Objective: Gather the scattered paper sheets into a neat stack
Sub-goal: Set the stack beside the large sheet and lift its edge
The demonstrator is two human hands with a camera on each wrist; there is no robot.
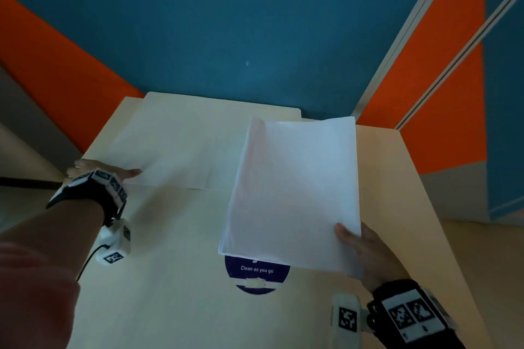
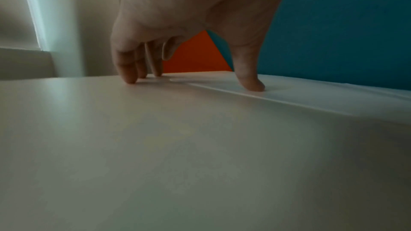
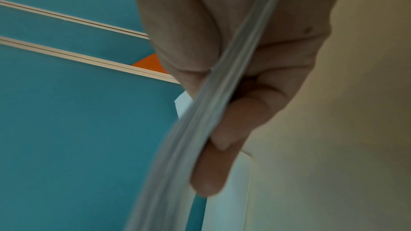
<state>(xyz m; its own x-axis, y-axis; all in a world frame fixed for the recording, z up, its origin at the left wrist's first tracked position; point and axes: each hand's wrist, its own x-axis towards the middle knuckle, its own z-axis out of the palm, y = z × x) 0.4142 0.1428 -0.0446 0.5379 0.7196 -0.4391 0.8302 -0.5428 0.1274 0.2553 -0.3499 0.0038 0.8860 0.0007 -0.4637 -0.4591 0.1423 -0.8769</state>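
My right hand (image 1: 348,236) grips a stack of white sheets (image 1: 295,193) by its near right corner, thumb on top, and holds it tilted above the table (image 1: 170,306). In the right wrist view the stack's edge (image 3: 200,120) runs between the thumb and the fingers (image 3: 213,169) curled beneath it. More white sheets (image 1: 175,150) lie flat on the far left part of the table. At their near left corner is my left hand (image 1: 107,171). Its thumb (image 2: 251,83) presses on the sheet (image 2: 311,97), and its other fingertips (image 2: 131,76) touch the bare tabletop (image 2: 177,147).
A round dark blue sticker (image 1: 256,273) reading "Clean as you go" is on the table, partly under the held stack. Blue and orange partition walls (image 1: 255,22) stand behind and to the right. The table's left edge runs just beside my left hand.
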